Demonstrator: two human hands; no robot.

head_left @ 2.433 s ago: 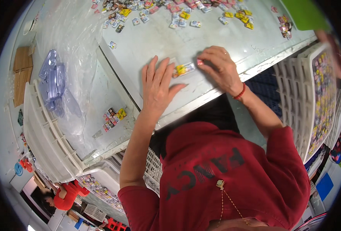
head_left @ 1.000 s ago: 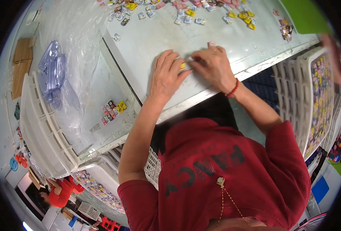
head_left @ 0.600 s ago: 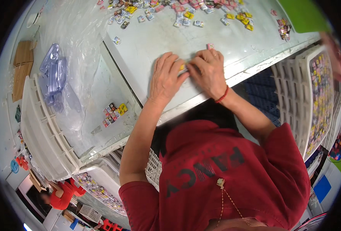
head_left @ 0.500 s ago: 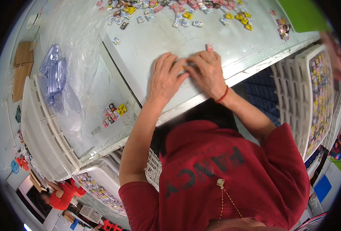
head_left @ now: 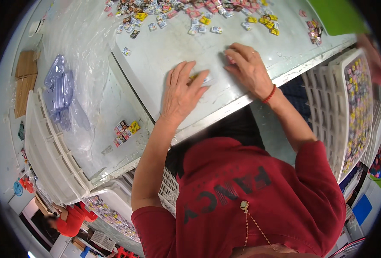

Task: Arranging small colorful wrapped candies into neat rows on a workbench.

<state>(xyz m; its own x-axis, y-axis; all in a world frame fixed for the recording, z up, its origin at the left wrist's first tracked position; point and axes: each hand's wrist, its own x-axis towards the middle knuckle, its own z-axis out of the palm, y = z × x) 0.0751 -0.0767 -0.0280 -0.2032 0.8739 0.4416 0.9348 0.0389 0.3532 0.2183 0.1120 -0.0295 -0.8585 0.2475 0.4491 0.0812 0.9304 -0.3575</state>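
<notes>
On the pale tabletop [head_left: 149, 64], my left hand [head_left: 182, 92] lies with bent fingers over a few small printed blocks. Between its thumb and fingers show a yellow block [head_left: 194, 77] and a white-and-blue block [head_left: 207, 79]; the rest of that group is hidden. My right hand [head_left: 250, 71] is a little apart to the right, thumb and fingertips closing round a small pink block [head_left: 230, 59], mostly covered. Farther back lies a loose pile of like blocks [head_left: 195, 13] in pink, white, yellow and brown.
A neat group of blocks [head_left: 123, 132] sits on the left surface, beside clear plastic sheeting [head_left: 80, 56] and bluish clear plastic pieces [head_left: 62, 88]. Stacked white trays of blocks [head_left: 343, 107] stand right. A green board [head_left: 339, 17] is at far right. Another person [head_left: 70, 221] works lower left.
My right hand has moved right, away from my left hand, and onto the pink block that lay alone on the table. My left hand has stayed by the small blocks.
</notes>
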